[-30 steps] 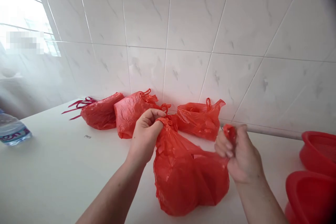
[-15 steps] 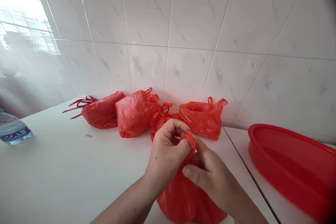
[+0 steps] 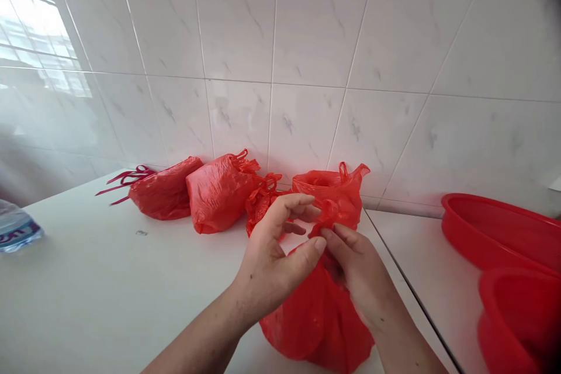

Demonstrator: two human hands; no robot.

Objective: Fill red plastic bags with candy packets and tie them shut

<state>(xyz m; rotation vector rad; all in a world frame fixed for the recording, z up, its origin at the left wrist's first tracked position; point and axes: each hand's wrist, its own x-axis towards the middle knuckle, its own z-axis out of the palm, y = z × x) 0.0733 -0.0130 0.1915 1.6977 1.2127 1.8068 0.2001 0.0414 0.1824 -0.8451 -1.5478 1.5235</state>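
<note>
A red plastic bag (image 3: pixel 315 315) stands on the white table in front of me, its top gathered upward. My right hand (image 3: pixel 350 251) pinches the bunched top of this bag between thumb and fingers. Close beside it, my left hand (image 3: pixel 284 245) has its thumb and fingers apart, with the thumb tip near the bag's top. Whether the left thumb touches the plastic I cannot tell. What the bag contains is hidden.
Along the tiled wall sit several red bags: a tied one (image 3: pixel 219 193), a ribboned one (image 3: pixel 164 190) and an open-topped one (image 3: pixel 326 190). Red plastic baskets (image 3: pixel 477 239) stand at right, beyond a table seam. A water bottle (image 3: pixel 20 228) is at far left.
My left hand has opened and let go of the bag's top. My right hand has closed on it. The view has shifted right, bringing a second red container in at right.
</note>
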